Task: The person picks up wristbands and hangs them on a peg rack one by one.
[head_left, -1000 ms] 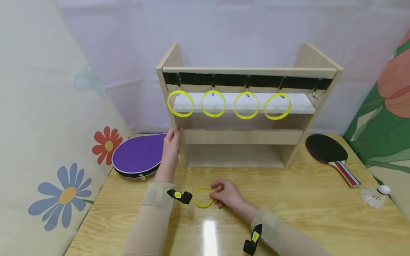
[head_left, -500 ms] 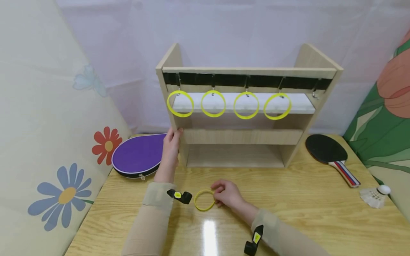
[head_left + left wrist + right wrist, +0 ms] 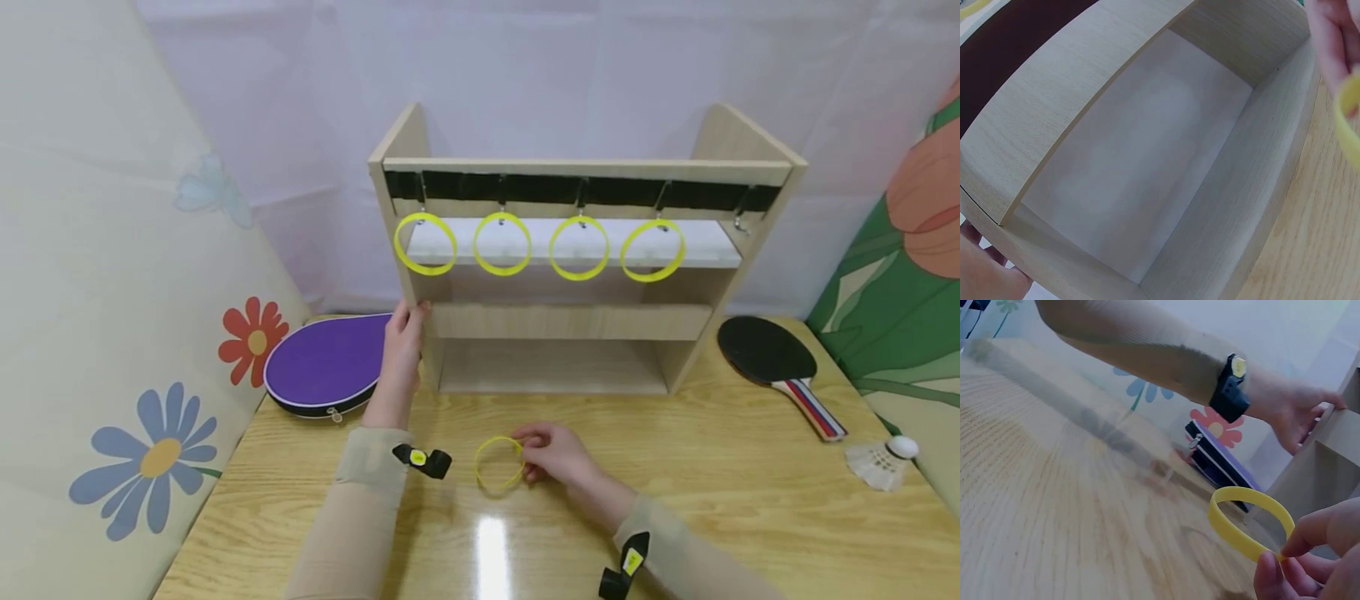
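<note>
My left hand [image 3: 403, 346] grips the left side panel of the pale wooden shelf [image 3: 570, 322], its thumb at the front edge. In the right wrist view, that hand's fingers lie along the panel's outer side. My right hand [image 3: 558, 454] pinches a thin yellow ring [image 3: 1250, 544] between thumb and fingertips. The ring is tilted and held above the tabletop, with a faint shadow beneath it. Several matching yellow rings [image 3: 426, 271] hang from metal hooks along the black strip [image 3: 540, 188] on the shelf. The rightmost hook [image 3: 741, 223] carries no ring.
To the shelf's left lies a purple zipped paddle case [image 3: 326, 362]. On the right are a black table tennis paddle [image 3: 767, 350] and a white shuttlecock [image 3: 877, 465]. The wooden table [image 3: 712, 467] extends in front, with patterned cloth behind and at both sides.
My right hand has moved a little to the right with the yellow ring, which now appears tilted up off the table. My left hand keeps its grip on the shelf.
</note>
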The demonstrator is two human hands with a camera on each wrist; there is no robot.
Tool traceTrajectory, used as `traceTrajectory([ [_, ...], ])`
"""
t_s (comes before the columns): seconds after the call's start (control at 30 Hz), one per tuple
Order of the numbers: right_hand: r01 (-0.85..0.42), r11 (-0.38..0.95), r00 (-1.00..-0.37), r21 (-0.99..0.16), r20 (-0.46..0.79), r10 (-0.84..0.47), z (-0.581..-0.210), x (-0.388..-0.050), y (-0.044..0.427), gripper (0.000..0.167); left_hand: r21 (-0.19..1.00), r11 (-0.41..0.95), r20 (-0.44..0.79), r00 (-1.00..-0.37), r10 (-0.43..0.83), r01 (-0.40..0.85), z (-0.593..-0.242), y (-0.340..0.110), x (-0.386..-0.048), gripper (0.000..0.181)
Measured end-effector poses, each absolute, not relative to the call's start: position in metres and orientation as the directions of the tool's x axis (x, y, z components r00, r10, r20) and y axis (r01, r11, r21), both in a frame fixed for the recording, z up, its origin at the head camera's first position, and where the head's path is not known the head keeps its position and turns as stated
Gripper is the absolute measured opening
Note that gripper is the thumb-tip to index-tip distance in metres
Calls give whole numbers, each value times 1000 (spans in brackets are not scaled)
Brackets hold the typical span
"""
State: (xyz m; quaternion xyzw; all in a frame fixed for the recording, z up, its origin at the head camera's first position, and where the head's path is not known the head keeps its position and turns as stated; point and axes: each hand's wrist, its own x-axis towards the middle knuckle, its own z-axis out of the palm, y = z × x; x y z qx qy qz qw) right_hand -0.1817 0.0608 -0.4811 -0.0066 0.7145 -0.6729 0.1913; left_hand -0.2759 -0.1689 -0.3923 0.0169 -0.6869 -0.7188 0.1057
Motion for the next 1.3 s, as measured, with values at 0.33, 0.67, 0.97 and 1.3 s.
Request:
traceTrajectory([
  [0.33, 256, 62, -942, -965, -263, -209, -466, -189, 92, 40, 991, -37, 122, -973, -196, 132, -391, -169, -277, 38],
  [0.67, 222, -16, -958, -975, -215, -188, -451, -198, 123, 46, 990, -35, 124, -972, -197, 134, -393, -168, -278, 38],
  [0.97, 193, -56, -970, -980, -182, -160, -428, -200, 150, 47, 990, -43, 122, -973, -196, 133, -393, -168, -278, 39],
  [1.3, 114, -74, -988, -991, -106, -111, -403, -200, 177, 36, 990, -33, 129, -971, -203, 139, -390, -166, -276, 38],
])
